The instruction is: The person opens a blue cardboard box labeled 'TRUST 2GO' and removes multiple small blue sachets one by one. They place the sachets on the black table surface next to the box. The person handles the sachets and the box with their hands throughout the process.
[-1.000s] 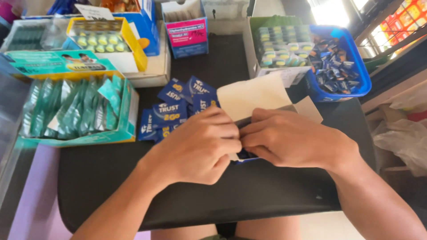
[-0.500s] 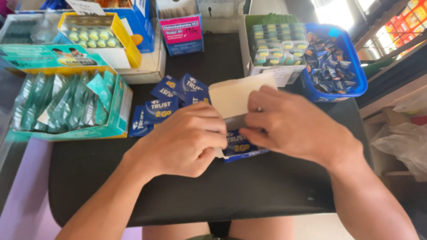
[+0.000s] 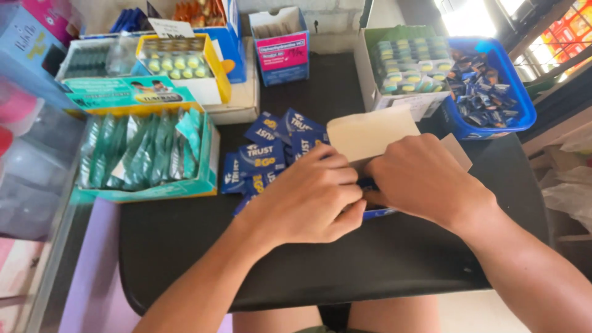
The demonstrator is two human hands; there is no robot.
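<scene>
Both hands meet over the black desk. The left hand and the right hand are curled and pinch together a small blue packet, which lies mostly hidden under them. A beige envelope sits just behind the fingers. More blue packets lie left of the hands.

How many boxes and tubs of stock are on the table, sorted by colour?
Teal box of green sachets: 1
Yellow tray of blister packs: 1
Pink-and-blue box: 1
Green-lined box of blister packs: 1
Blue tub of sachets: 1
Total: 5
</scene>
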